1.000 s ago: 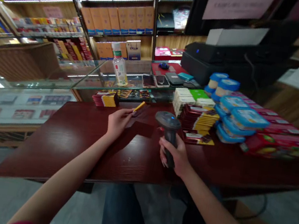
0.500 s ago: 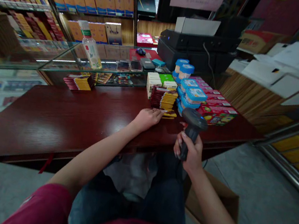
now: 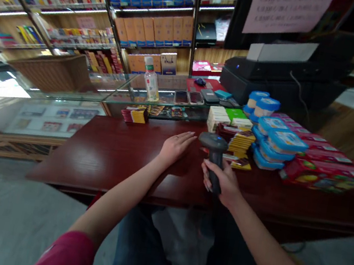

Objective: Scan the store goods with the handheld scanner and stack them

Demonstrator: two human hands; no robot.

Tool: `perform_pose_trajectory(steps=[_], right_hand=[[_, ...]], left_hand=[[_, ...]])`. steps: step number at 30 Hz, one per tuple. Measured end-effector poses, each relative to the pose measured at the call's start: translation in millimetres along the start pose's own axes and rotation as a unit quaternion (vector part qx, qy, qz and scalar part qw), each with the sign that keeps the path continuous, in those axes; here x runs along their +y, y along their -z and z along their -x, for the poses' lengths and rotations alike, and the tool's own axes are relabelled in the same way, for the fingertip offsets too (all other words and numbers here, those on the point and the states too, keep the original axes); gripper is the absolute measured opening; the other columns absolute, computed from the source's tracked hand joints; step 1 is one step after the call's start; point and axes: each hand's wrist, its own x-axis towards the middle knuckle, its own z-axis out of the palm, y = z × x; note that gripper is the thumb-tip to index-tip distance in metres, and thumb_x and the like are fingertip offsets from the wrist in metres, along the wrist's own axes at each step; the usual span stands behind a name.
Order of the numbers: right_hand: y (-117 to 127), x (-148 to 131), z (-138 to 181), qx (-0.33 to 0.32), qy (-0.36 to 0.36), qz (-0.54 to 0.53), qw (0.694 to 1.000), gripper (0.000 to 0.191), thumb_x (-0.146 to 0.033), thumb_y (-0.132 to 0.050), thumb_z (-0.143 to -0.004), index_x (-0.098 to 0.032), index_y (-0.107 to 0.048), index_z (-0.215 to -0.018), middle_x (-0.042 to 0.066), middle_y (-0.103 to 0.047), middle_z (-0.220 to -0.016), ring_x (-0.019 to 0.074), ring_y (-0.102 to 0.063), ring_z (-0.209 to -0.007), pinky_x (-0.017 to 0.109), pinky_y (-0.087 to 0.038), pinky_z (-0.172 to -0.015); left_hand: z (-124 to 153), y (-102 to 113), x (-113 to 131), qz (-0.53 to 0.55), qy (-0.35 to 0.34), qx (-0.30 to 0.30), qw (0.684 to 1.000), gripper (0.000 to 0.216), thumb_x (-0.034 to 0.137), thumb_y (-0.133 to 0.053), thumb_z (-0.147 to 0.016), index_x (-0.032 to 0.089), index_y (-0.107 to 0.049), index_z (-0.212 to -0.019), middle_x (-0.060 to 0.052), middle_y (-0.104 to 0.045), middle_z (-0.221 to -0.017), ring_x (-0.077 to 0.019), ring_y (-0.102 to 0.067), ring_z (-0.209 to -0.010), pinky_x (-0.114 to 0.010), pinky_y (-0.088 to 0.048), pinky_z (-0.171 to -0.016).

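Observation:
My right hand (image 3: 223, 183) is wrapped around the grip of a dark barcode scanner (image 3: 215, 155), held upright over the desk with its head towards the left. Behind the scanner, partly hidden by it, is a stack of red-and-yellow snack packets (image 3: 242, 140); a few lie flat in front of the stack. My left hand (image 3: 176, 147) is over the dark red desk (image 3: 118, 159), left of the scanner, palm down with fingers stretched out. Nothing shows in it, though its underside is hidden. A smaller row of similar packets (image 3: 135, 114) sits at the desk's far left.
Blue-lidded tubs (image 3: 286, 141) and red boxes (image 3: 326, 171) stand on the right. White-and-green packs (image 3: 223, 117) are behind the snack stack. A bottle (image 3: 151, 81) stands on the glass counter (image 3: 129, 93). Black checkout equipment (image 3: 275, 72) fills the back right.
My left hand has moved left, away from the snack packets it was touching. The scanner has shifted left, now in front of the stack. The view has swung left.

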Motion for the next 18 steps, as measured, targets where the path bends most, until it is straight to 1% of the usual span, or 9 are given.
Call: perform_pose_trajectory(steps=[2, 5, 7, 9, 11, 13, 15, 18], right_hand=[[-19, 9, -26, -0.05, -0.039, 0.004, 0.998, 0.057, -0.044, -0.086, -0.072, -0.021, -0.058, -0.116, -0.009, -0.06, -0.062, 0.0065, -0.043, -0.034, 0.019, -0.037, -0.031], [-50, 23, -61, -0.11, -0.088, -0.004, 0.99, 0.049, -0.042, -0.082, -0.077, -0.02, -0.061, -0.115, -0.007, -0.061, -0.062, 0.0062, -0.042, -0.034, 0.018, -0.034, -0.032], [-67, 32, -79, -0.128, -0.109, -0.01, 0.986, 0.04, -0.04, -0.08, -0.079, -0.021, -0.064, -0.11, -0.005, -0.062, -0.064, 0.0057, -0.042, -0.035, 0.018, -0.033, -0.033], [-79, 37, -92, -0.14, -0.119, -0.015, 0.983, 0.037, -0.039, -0.08, -0.08, -0.022, -0.065, -0.109, -0.005, -0.062, -0.065, 0.0056, -0.042, -0.036, 0.018, -0.032, -0.034], [-84, 40, -100, -0.152, -0.122, -0.017, 0.981, 0.039, -0.04, -0.08, -0.08, -0.022, -0.065, -0.111, -0.005, -0.062, -0.065, 0.0055, -0.041, -0.035, 0.018, -0.031, -0.033], [-86, 41, -103, -0.156, -0.115, -0.008, 0.981, 0.042, -0.041, -0.079, -0.08, -0.022, -0.064, -0.114, -0.005, -0.061, -0.065, 0.0057, -0.04, -0.034, 0.018, -0.031, -0.033], [-85, 41, -103, -0.15, -0.105, 0.019, 0.983, 0.044, -0.041, -0.08, -0.08, -0.022, -0.063, -0.116, -0.005, -0.061, -0.066, 0.0066, -0.043, -0.035, 0.019, -0.034, -0.033], [-85, 42, -98, -0.145, -0.097, 0.073, 0.982, 0.044, -0.044, -0.081, -0.08, -0.023, -0.061, -0.113, -0.004, -0.061, -0.066, 0.0083, -0.045, -0.036, 0.02, -0.038, -0.032]], left_hand=[[20, 20, -52, -0.044, 0.068, 0.016, 0.997, 0.048, 0.017, -0.051, -0.103, 0.022, -0.056, -0.15, -0.012, -0.054, -0.157, -0.0232, -0.056, -0.143, -0.038, -0.049, -0.117], [50, 46, -130, -0.102, 0.17, 0.053, 0.979, 0.055, 0.013, -0.049, -0.101, 0.022, -0.049, -0.156, -0.011, -0.042, -0.166, -0.0262, -0.043, -0.153, -0.044, -0.036, -0.127], [68, 56, -174, -0.105, 0.211, 0.082, 0.968, 0.056, 0.011, -0.047, -0.1, 0.02, -0.048, -0.156, -0.011, -0.041, -0.167, -0.0271, -0.035, -0.157, -0.048, -0.026, -0.13], [81, 59, -207, -0.09, 0.239, 0.108, 0.961, 0.053, 0.01, -0.049, -0.099, 0.016, -0.052, -0.151, -0.012, -0.046, -0.163, -0.0289, -0.033, -0.158, -0.053, -0.022, -0.131], [89, 58, -227, -0.078, 0.259, 0.122, 0.955, 0.045, 0.012, -0.053, -0.098, 0.015, -0.06, -0.142, -0.013, -0.055, -0.156, -0.0298, -0.039, -0.155, -0.056, -0.021, -0.13], [92, 57, -234, -0.075, 0.269, 0.124, 0.952, 0.036, 0.014, -0.055, -0.097, 0.019, -0.069, -0.131, -0.011, -0.065, -0.146, -0.0283, -0.049, -0.148, -0.055, -0.024, -0.13], [92, 58, -231, -0.068, 0.277, 0.125, 0.95, 0.03, 0.016, -0.055, -0.099, 0.023, -0.075, -0.12, -0.008, -0.073, -0.134, -0.0253, -0.059, -0.139, -0.051, -0.032, -0.128], [86, 63, -214, -0.026, 0.293, 0.154, 0.943, 0.025, 0.022, -0.058, -0.101, 0.027, -0.078, -0.114, -0.005, -0.078, -0.125, -0.0221, -0.07, -0.125, -0.04, -0.05, -0.114]])
